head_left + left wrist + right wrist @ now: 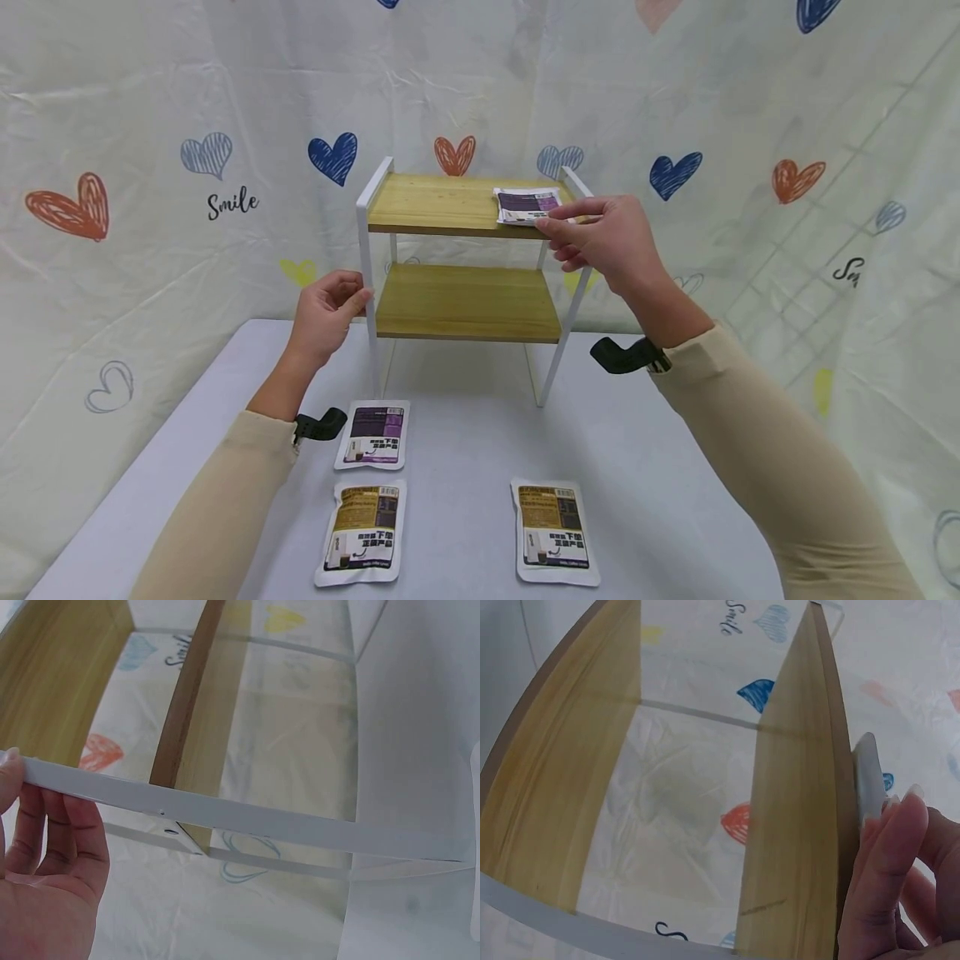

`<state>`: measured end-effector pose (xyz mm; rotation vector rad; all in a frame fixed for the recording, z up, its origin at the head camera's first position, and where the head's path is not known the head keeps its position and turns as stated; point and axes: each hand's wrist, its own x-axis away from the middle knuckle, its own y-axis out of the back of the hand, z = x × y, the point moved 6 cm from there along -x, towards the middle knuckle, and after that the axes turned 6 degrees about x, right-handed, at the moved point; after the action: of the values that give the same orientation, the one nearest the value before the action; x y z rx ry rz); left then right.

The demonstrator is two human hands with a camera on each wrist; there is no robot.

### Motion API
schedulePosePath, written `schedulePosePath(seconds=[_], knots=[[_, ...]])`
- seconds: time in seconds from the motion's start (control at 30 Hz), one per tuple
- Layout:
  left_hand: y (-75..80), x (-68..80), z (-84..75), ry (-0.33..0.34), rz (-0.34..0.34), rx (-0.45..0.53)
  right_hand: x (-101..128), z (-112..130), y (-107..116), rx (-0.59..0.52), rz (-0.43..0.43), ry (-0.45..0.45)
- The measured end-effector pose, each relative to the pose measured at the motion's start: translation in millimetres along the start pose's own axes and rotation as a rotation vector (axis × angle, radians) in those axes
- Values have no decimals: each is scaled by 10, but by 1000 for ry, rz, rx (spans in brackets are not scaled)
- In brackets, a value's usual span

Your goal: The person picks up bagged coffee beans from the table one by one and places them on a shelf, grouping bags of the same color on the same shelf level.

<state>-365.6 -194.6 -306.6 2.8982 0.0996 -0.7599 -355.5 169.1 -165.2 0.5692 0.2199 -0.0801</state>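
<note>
Purple-label pouch [522, 202]: pinching its near R corner w/ R hand [609, 239], resting it on the wooden top shelf [435, 198] of a 2-tier rack [365, 246], nr R end. Gripping rack's white L upright [262, 820] w/ L hand [324, 315], curling fingers [88, 832] behind it, btwn top & lower shelf [465, 302] levels. On pale table [457, 458], in front of rack, seeing 3 more pouches lying flat: another purple-label pouch [375, 435] nr L upright, a brown-label pouch [363, 533] just below it in head view, a 2nd brown-label pouch [555, 533] off to R, well apart. Behind, seeing heart-print backdrop [480, 100].
</note>
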Motion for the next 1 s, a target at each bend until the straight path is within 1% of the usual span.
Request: schedulePosePath(seconds=[0.2,0.57,0.77,1.0], knots=[[6,-4,-2,-9,-2,8,-14,21,-4,23,-11,26],[5,-4,4,-1,2,5,-22,19,-12,-18,-8,30],[13,-10,14,-11,2,15,-27,24,-41,-5,-30,61],[9,-6,15,-10,7,15,-51,33,-51,21,-47,53]])
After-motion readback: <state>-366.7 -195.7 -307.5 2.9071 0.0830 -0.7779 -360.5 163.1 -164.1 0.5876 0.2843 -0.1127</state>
